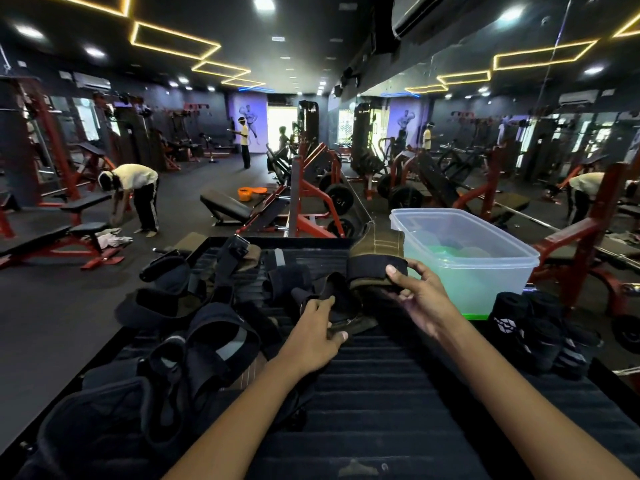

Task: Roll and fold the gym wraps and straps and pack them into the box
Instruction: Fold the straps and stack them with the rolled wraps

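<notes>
At the table (398, 375) we pinch an olive strap (375, 268) in our right hand (420, 299), just beside the box (485, 271), while our left hand (317, 336) grips its tail, which may unroll if either grasp slackens.

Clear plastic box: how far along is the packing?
Done: the clear plastic box holds only a few greenish shapes; black rolled wraps sit beside it. In hand: both hands, left and right, fold an olive-and-black strap. Left: a pile of black straps.
</notes>
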### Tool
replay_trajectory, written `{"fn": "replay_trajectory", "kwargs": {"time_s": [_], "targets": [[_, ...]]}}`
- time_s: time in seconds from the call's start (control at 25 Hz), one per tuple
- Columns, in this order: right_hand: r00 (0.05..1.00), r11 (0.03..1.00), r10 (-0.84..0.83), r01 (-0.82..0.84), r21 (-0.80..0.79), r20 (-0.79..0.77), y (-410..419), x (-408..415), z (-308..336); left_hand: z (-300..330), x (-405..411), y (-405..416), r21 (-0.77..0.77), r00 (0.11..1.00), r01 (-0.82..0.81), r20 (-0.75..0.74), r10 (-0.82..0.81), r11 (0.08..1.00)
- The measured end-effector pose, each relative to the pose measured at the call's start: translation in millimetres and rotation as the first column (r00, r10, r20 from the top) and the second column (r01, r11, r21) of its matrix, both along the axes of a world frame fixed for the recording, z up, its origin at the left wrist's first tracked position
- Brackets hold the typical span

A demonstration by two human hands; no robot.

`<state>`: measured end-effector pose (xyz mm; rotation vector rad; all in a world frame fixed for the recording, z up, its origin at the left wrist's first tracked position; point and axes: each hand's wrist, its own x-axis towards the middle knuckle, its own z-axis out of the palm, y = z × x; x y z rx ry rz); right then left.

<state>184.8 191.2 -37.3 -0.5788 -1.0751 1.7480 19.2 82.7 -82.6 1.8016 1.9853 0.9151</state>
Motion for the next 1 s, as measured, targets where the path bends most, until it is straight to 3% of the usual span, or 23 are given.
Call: {"fn": "replay_trajectory", "kwargs": {"time_s": [0.24, 0.32, 0.4, 0.48, 0.64, 0.8, 1.0], "targets": [[0.992, 1.0, -0.002, -0.002, 0.026, 0.126, -15.1, 17.5, -2.3, 7.0, -2.1, -1.8, 0.16, 1.0, 0.0, -0.01, 0.001, 0.987], [0.986, 0.998, 0.02, -0.028, 0.048, 0.165, -22.9, 28.5, -3.1, 12.2, 4.6, -3.8, 0.181, 0.974, -0.007, 0.224, -0.035, 0.983], [0.982, 0.996, 0.039, -0.053, 0.067, 0.187, -30.8, 41.8, -8.0, 18.9, 21.6, -4.1, 0.122, 0.808, 0.027, 0.581, -0.093, 0.992], [0.984, 0.996, 0.03, -0.044, 0.076, 0.173, -40.9, 58.5, -9.5, 25.8, 46.8, -2.9, 0.096, 0.644, 0.1, 0.752, -0.138, 0.99], [0.962, 0.983, -0.079, 0.03, 0.184, 0.261, -56.0, 108.6, -11.6, 35.7, 89.8, 2.7, 0.116, 0.593, 0.238, 0.769, -0.239, 0.964], [0.841, 0.936, -0.272, 0.12, 0.33, 0.468, -75.6, 161.1, -25.7, 26.3, 121.0, 9.8, 0.014, 0.661, 0.387, 0.693, -0.288, 0.922], [0.722, 0.888, -0.452, 0.306, 0.344, 0.524, -92.8, 225.1, -30.7, 10.0, 117.1, 9.2, -0.008, 0.731, 0.326, 0.636, -0.246, 0.946]]}}
